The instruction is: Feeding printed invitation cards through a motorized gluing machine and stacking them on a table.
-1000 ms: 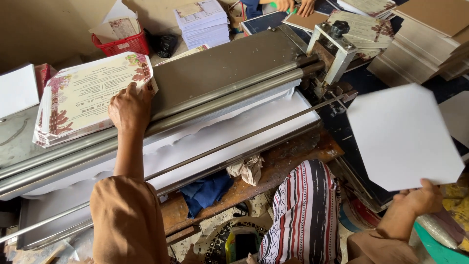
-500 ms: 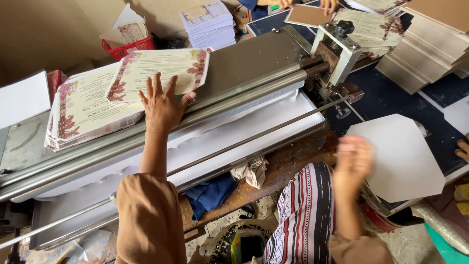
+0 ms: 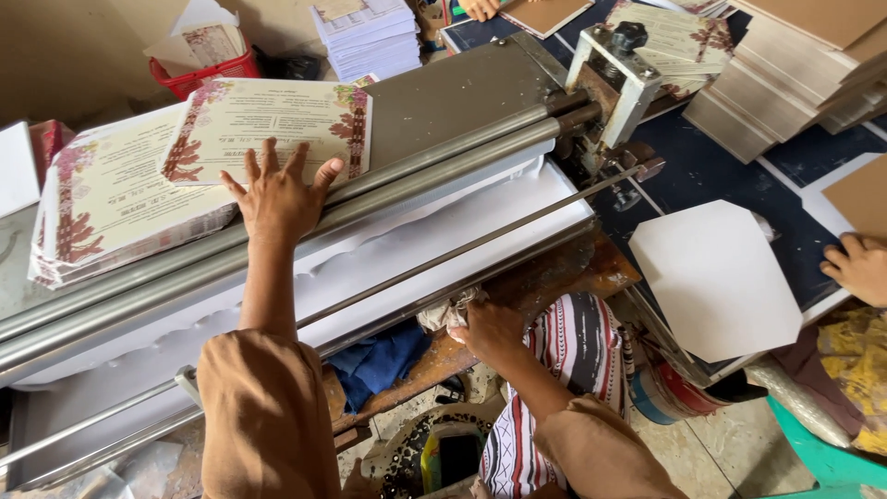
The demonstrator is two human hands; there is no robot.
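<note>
My left hand point(image 3: 277, 194) lies flat, fingers spread, on the near edge of a printed floral-bordered sheet point(image 3: 268, 115). That sheet rests on the grey bed of a roller machine, just behind its long steel rollers point(image 3: 443, 166). A stack of the same printed sheets point(image 3: 111, 199) sits to its left. My right hand point(image 3: 494, 334) is low at the machine's wooden front board, closed on a crumpled pale cloth point(image 3: 448, 311). A white six-sided sheet point(image 3: 716, 277) lies on the dark surface to the right, with no hand on it.
Another person's hand point(image 3: 859, 268) rests at the right edge. Stacks of brown board point(image 3: 785, 74) stand at back right, with a white paper stack point(image 3: 365, 37) and a red basket point(image 3: 208, 69) behind the machine. A blue cloth point(image 3: 383, 356) hangs under the board.
My right hand let go of the white six-sided sheet on the right and came left onto the crumpled cloth. My left hand slid a printed sheet from the stack rightward along the rollers.
</note>
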